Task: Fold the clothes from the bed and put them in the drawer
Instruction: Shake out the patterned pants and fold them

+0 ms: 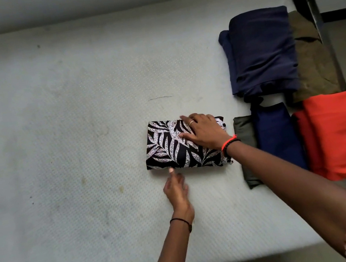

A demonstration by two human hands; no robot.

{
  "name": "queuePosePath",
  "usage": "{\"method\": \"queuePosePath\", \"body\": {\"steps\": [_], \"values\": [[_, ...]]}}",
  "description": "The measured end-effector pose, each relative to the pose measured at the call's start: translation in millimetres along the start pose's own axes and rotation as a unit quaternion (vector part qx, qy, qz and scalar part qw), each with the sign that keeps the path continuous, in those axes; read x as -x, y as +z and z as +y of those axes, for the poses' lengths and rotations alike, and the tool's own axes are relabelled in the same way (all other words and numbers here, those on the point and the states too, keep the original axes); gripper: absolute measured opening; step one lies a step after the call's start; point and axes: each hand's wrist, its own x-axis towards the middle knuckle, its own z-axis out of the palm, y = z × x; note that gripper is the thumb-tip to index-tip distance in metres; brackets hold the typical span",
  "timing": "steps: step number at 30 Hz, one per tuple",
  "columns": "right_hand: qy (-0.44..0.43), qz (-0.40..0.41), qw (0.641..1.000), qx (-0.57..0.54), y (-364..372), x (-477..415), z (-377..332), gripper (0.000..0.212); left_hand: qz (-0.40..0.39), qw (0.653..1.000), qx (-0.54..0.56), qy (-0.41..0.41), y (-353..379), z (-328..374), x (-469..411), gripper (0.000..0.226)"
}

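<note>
My right hand (203,133) lies flat, fingers straight and spread, on top of the folded black-and-white leaf-print garment (177,150). The garment sits on the white dimpled mattress of the bed (57,136), right of its middle. My left hand (177,189), slightly blurred, reaches to the garment's near edge with fingers loosely extended. One fingertip touches the fabric there, and the hand has hold of nothing. Other folded clothes lie to the right, near the bed's edge. A dark navy folded garment (263,51) is farthest back, partly on an olive-brown cloth (314,66). Nearer me are a grey-green folded piece (245,143), a blue folded piece (279,138) overlapping it, and an orange-red folded garment (344,135) at the far right.
</note>
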Motion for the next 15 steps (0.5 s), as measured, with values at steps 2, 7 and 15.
{"method": "queuePosePath", "body": {"steps": [2,7,15], "values": [[0.023,0.002,1.000,0.006,-3.9,-1.5,5.5,0.071,-0.070,0.998,0.002,0.005,6.1,-2.5,-2.0,0.029],[0.054,-0.015,0.997,-0.048,-6.6,-1.7,9.8,0.069,-0.132,0.990,0.053,0.006,25.6,13.8,-10.5,0.049],[0.152,-0.032,0.966,-0.208,11.5,21.5,2.3,0.069,-0.218,0.974,0.061,0.009,34.7,40.7,-7.2,0.040]]}}
